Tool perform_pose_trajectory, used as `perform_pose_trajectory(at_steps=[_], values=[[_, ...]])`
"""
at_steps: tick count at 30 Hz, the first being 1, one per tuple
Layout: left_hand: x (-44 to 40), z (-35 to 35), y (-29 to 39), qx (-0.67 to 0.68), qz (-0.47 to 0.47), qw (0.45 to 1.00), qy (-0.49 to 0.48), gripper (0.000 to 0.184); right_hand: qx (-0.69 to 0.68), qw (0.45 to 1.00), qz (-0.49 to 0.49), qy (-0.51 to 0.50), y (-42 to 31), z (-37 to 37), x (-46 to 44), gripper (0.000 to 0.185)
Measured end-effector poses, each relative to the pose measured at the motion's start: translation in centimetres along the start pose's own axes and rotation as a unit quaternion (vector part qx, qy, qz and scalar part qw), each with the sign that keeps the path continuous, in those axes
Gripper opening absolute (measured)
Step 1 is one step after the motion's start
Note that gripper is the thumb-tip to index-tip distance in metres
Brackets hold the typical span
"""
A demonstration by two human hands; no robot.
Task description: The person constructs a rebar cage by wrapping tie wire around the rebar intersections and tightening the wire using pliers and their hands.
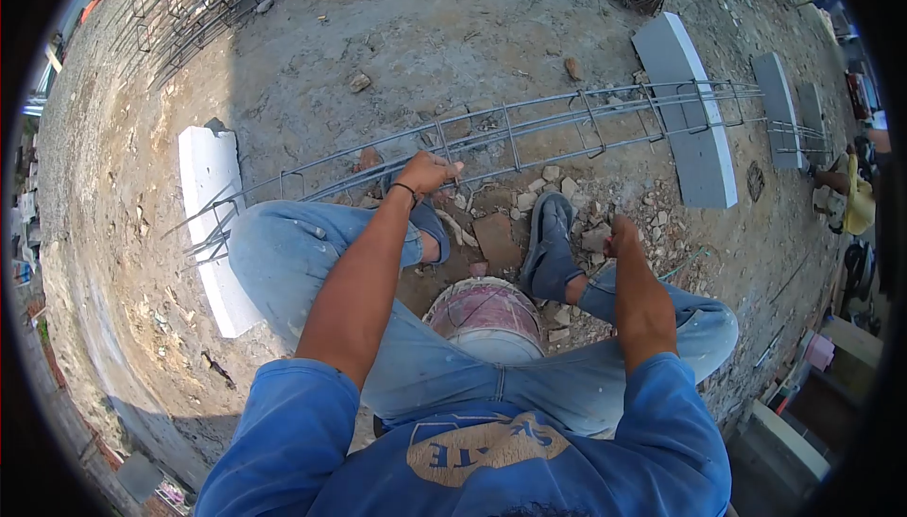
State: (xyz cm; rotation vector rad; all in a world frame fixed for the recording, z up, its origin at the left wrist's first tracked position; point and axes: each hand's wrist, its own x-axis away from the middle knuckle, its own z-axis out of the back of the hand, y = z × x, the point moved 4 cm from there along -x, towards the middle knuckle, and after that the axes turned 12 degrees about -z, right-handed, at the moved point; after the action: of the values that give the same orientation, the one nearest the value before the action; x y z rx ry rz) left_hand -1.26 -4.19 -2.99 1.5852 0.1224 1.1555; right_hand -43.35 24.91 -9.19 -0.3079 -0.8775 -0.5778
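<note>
Across pale blocks (704, 165), rebar cage (511, 137), long axis left to right

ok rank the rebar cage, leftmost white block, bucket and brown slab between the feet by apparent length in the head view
1. Rebar cage
2. White block, partly hidden
3. Bucket, partly hidden
4. Brown slab

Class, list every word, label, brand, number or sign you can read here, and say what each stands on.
"SKATE": on the front of the blue shirt, upside down in this view.
No other text is readable; nothing legible shows on the bucket.
</note>
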Motion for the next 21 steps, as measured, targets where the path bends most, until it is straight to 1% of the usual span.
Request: perform_pose_trajectory(at_steps=[1,2,3,4,5,6,8,9,10,12,14,16,17,18,20,21], values=[[-0.2,0.1,0.0,0.006,-0.001,1.000,0.003,0.041,-0.107,0.994,-0.014,-0.005,0.1,0.6,0.2,0.016],[-0.3,0.1,-0.1,0.004,-0.002,1.000,0.005,0.041,-0.101,0.995,-0.010,-0.002,-0.3,1.2,0.3,0.016],[-0.3,0.1,-0.3,0.002,-0.002,1.000,0.006,0.041,-0.191,0.977,-0.051,-0.077,-0.5,1.3,-0.9,0.010],[-0.4,0.0,-0.7,0.009,0.000,1.000,0.008,0.041,-0.278,0.944,-0.092,-0.150,-0.3,1.2,1.0,0.008],[-0.7,-0.1,-0.9,0.007,-0.003,1.000,0.006,0.041,-0.247,0.954,-0.027,-0.170,0.0,1.2,3.1,0.015],[-1.0,0.0,-1.0,0.003,-0.009,1.000,0.005,0.041,-0.246,0.954,-0.024,-0.168,1.0,0.8,7.7,0.015],[-1.3,-0.2,-0.9,0.020,-0.019,0.999,0.015,0.042,-0.105,0.978,0.110,-0.142,2.2,-0.3,16.0,0.014],[-1.3,0.0,-0.6,-0.010,-0.020,1.000,0.009,0.043,-0.059,0.974,0.143,-0.168,2.9,-1.3,18.3,0.016],[-1.0,0.1,-0.8,-0.039,-0.015,0.999,0.003,0.044,-0.010,0.966,0.171,-0.193,4.2,-2.2,20.3,0.019],[-0.7,0.1,-0.9,-0.033,-0.025,0.999,0.008,0.045,0.138,0.936,0.263,-0.186,6.4,-3.8,26.3,0.016],[-0.5,0.1,-0.3,-0.030,-0.039,0.999,0.012,0.046,0.186,0.894,0.355,-0.199,8.9,-6.6,27.0,0.015],[-0.2,0.2,0.1,-0.078,-0.033,0.996,0.003,0.047,0.203,0.884,0.371,-0.199,10.6,-8.9,28.1,0.015],[0.0,0.1,0.2,-0.074,-0.031,0.997,0.006,0.047,0.218,0.875,0.384,-0.199,11.2,-9.8,28.3,0.016],[-0.1,0.1,0.5,-0.089,-0.049,0.995,0.017,0.045,0.223,0.873,0.385,-0.199,11.4,-11.0,27.4,0.016],[0.3,-0.1,0.2,-0.099,-0.061,0.993,0.026,0.045,0.225,0.849,0.400,-0.262,12.2,-13.1,25.5,0.016],[0.2,0.0,0.4,-0.107,-0.062,0.992,0.024,0.046,0.223,0.857,0.320,-0.338,12.0,-12.9,27.2,0.018]])
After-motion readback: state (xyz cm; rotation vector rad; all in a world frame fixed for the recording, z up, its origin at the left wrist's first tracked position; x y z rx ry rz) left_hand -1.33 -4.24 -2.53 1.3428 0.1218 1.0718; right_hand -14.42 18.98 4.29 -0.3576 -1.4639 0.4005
